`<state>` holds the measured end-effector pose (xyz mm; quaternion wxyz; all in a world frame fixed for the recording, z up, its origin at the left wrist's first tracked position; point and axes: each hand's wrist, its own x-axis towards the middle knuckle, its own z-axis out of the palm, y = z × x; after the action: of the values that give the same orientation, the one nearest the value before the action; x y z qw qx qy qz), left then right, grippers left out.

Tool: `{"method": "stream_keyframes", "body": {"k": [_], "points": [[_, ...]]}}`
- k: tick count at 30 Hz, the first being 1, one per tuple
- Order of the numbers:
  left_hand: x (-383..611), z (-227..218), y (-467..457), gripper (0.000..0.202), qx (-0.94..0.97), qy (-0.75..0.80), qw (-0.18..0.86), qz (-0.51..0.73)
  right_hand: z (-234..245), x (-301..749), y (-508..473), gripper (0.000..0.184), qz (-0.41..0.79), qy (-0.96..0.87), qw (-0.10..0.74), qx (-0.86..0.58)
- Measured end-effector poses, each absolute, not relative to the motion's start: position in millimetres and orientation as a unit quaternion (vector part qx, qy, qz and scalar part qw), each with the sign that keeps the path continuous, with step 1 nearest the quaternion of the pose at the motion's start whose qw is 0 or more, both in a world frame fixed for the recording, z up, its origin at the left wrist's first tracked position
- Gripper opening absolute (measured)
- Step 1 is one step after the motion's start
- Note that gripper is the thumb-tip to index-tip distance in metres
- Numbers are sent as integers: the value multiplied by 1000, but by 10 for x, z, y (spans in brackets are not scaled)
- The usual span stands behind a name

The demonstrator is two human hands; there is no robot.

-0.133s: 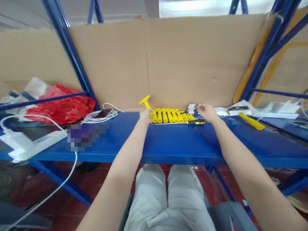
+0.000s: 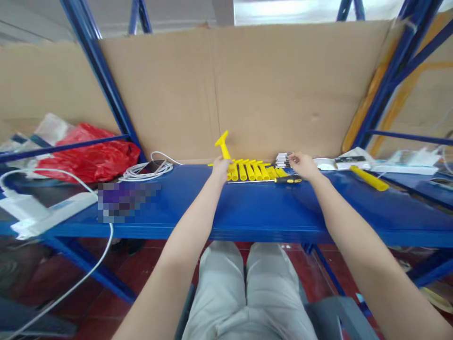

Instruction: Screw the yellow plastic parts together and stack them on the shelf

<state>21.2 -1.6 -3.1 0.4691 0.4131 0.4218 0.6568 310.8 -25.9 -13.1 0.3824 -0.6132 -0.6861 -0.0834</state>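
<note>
My left hand [image 2: 221, 167] is closed around the lower part of a yellow T-shaped plastic handle [image 2: 224, 146], which stands up with its crossbar at the top. Beside that hand lies a row of similar yellow T-shaped pieces [image 2: 252, 171], several of them side by side. At the row's right end, my right hand [image 2: 301, 164] has its fingers pinched at the edge of a small stack of white and dark pieces [image 2: 282, 159]; what is between the fingertips is too small to make out. A screwdriver with a black and yellow handle [image 2: 288, 179] lies just in front of the row.
A cardboard panel [image 2: 276, 89] rises behind the blue bench [image 2: 262, 208]. To the left are a coiled white cable [image 2: 148, 172], a red plastic bag [image 2: 92, 156] and a white power strip [image 2: 67, 208]. A yellow bar-shaped object [image 2: 370, 178] lies at right.
My left hand has shifted right toward the row, and the yellow handle in it has moved right and up. The right hand has barely moved left.
</note>
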Motion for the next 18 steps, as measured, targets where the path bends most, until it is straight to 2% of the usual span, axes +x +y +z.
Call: {"method": "stream_keyframes", "body": {"k": [3,10,18], "points": [[329,-46,-57,25,471,398,467,634,-118,3065,-280,29,-74,-689,384,-611],[444,-142,-197,15,651,413,242,589,-110,3012,-318,26,-61,-689,384,-612],[534,-212,-329,18,746,437,146,481,-123,3026,-315,26,-66,-696,389,-600]]}}
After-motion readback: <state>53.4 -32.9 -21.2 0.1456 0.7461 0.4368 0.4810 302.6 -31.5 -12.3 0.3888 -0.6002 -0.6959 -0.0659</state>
